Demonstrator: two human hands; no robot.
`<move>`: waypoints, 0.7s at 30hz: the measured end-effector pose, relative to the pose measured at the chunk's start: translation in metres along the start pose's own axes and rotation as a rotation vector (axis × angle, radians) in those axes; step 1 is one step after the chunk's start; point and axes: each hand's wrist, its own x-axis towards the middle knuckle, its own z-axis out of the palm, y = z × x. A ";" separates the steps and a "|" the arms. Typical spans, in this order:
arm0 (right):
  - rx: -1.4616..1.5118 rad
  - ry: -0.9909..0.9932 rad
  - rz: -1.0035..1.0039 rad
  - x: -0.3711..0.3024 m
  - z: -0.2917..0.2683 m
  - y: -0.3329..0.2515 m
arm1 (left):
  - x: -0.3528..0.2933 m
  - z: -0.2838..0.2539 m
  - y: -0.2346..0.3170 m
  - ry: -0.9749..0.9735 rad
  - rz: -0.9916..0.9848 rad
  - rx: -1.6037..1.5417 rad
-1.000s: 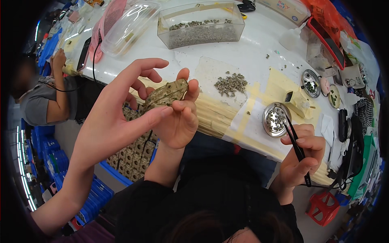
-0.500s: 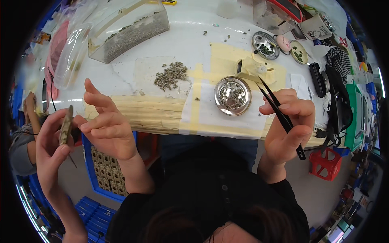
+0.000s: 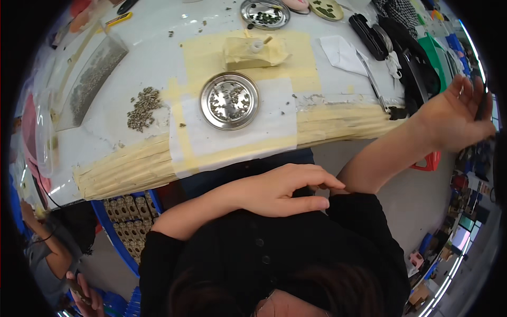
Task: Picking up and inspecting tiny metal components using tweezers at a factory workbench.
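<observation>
My left hand [image 3: 288, 190] lies across my body, palm down, fingers stretched out with nothing in them. Its fingertips are close to my right forearm, by the rolled black sleeve [image 3: 356, 219]; whether they touch is unclear. Far out to the right, my right hand [image 3: 459, 119] is raised and bent back, holding black tweezers [image 3: 481, 107] that show only as a dark, partly hidden strip. A round metal dish [image 3: 230, 126] with small pieces stands on white paper before me. Behind it is a yellow-taped block [image 3: 240, 56] with a small peg in it.
Small greyish pieces [image 3: 142, 110] lie heaped left of the dish, near a clear bin [image 3: 87, 87]. A second metal dish [image 3: 285, 18] holds dark green pieces. At lower left, another person's hand [image 3: 84, 298] holds a thin piece. A blue crate [image 3: 119, 240] stands below the table.
My left hand has moved from the other person's hand to beside my right forearm. My right hand has swung outward with the tweezers. The view has shifted right, and the other person's hand has dropped away.
</observation>
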 end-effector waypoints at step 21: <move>-0.827 0.081 -0.481 0.093 -0.075 0.164 | 0.079 0.062 -0.003 -0.201 0.023 0.014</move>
